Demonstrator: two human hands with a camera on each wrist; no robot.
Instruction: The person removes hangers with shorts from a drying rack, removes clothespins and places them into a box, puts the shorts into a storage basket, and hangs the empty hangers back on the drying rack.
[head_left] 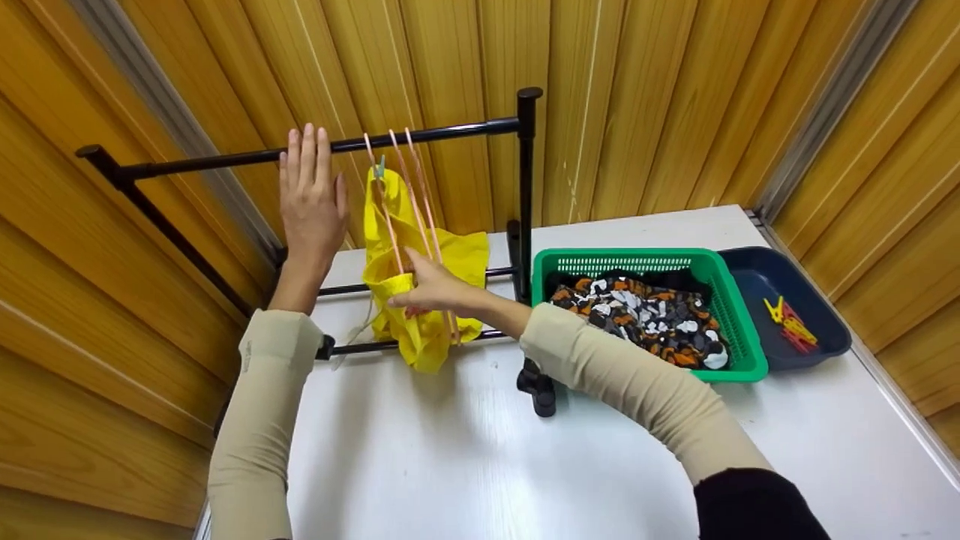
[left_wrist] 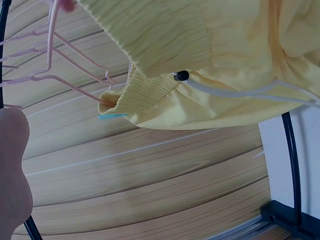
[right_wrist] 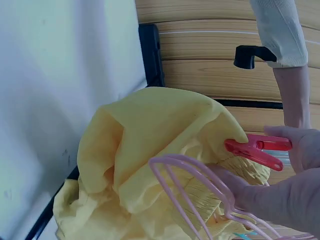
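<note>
Yellow shorts (head_left: 457, 259) with an elastic waistband hang from a pink hanger (head_left: 388, 229). A blue-green clothespin (head_left: 379, 168) pins the far side of the waistband. In the left wrist view a white drawstring (left_wrist: 225, 92) with a black end trails from them. My right hand (head_left: 439, 289) holds the near side of the waistband, some fingers among the hangers. By its thumb, a red clothespin (right_wrist: 255, 149) sits at the waistband edge in the right wrist view. My left hand (head_left: 311, 199) rests on the rack's top bar (head_left: 457, 132), fingers straight, left of the hangers.
Two more pink hangers (head_left: 420, 180) are on the bar, right of the first. A green basket (head_left: 750, 352) with a patterned garment (head_left: 637, 315) stands right of the rack. Next to it, a dark blue tray (head_left: 750, 274) holds red and yellow clothespins (head_left: 796, 330). Wood-look walls enclose the white table.
</note>
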